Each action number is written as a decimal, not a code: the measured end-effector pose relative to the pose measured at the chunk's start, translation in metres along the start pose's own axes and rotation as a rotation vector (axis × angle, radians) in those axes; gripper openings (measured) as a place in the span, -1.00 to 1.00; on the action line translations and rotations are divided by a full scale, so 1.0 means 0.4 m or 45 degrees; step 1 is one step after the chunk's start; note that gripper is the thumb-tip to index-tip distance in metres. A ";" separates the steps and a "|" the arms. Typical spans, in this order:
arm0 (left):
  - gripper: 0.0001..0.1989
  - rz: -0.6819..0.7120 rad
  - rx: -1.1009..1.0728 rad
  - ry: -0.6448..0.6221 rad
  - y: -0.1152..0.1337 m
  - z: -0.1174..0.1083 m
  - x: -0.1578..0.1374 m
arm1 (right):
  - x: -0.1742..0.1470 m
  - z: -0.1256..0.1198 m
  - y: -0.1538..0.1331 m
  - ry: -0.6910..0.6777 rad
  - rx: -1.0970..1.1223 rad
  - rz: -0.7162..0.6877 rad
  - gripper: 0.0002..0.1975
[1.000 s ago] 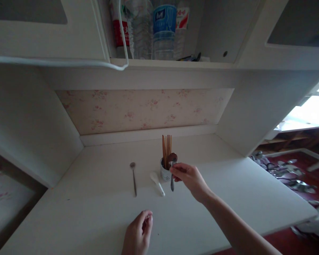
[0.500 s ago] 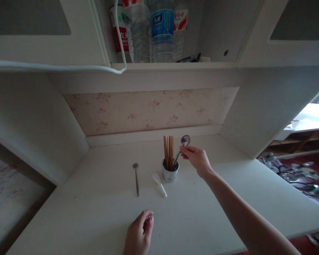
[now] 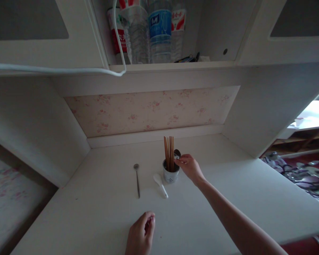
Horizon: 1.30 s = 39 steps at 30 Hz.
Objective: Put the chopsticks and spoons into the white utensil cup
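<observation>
A small white metal cup (image 3: 171,176) with a dotted pattern stands upright on the white countertop, holding several wooden chopsticks (image 3: 169,152). Fingers of my right hand (image 3: 190,168) pinch a metal spoon (image 3: 177,153) whose bowl points up at the cup's right side; its handle is inside the cup, hidden. Left of the cup a white spoon (image 3: 160,185) lies on the surface, and farther left a long-handled metal spoon (image 3: 137,180). Near the front edge my left hand (image 3: 142,232) rests curled, with its fingers closed and nothing visible in them.
Overhead, an open cabinet holds plastic bottles (image 3: 161,33) and a red-and-white can (image 3: 117,32). A white cable (image 3: 69,70) hangs across its front. Side panels (image 3: 276,102) flank the counter (image 3: 101,216). Shiny items (image 3: 305,177) lie beyond it at the right.
My right hand has moved down and left, lowering the metal spoon deeper into the cup. My left hand stays almost still.
</observation>
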<state>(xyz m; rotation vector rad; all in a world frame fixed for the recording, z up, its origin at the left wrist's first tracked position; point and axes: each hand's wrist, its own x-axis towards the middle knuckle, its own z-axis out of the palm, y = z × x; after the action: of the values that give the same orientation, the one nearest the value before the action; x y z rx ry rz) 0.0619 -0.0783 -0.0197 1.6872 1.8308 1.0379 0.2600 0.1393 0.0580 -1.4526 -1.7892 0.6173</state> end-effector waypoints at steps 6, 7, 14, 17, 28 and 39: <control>-0.73 -0.007 0.012 -0.046 -0.009 0.006 -0.003 | -0.004 0.018 0.012 -0.013 -0.089 -0.023 -0.74; -0.73 -0.011 0.017 -0.050 -0.010 0.007 -0.004 | -0.004 0.021 0.014 -0.012 -0.102 -0.029 -0.75; -0.72 0.007 0.029 -0.057 -0.015 0.009 -0.010 | -0.009 0.024 0.002 0.034 -0.156 -0.090 -0.82; -0.72 0.001 0.031 -0.073 -0.018 0.009 -0.011 | -0.012 0.018 -0.004 0.066 -0.140 -0.100 -0.79; -0.69 -0.158 -0.078 -0.088 0.002 -0.017 0.018 | -0.141 0.004 -0.006 0.269 0.233 -0.121 -0.68; -0.63 -0.388 0.823 -0.077 -0.006 -0.144 0.311 | -0.354 0.092 0.108 -0.022 0.211 -0.038 -0.72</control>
<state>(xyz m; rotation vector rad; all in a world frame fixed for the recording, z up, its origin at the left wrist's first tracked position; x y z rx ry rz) -0.0026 0.0297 0.0351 1.6466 2.4490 0.2710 0.2697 0.0161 -0.0313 -1.3101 -1.7263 0.7459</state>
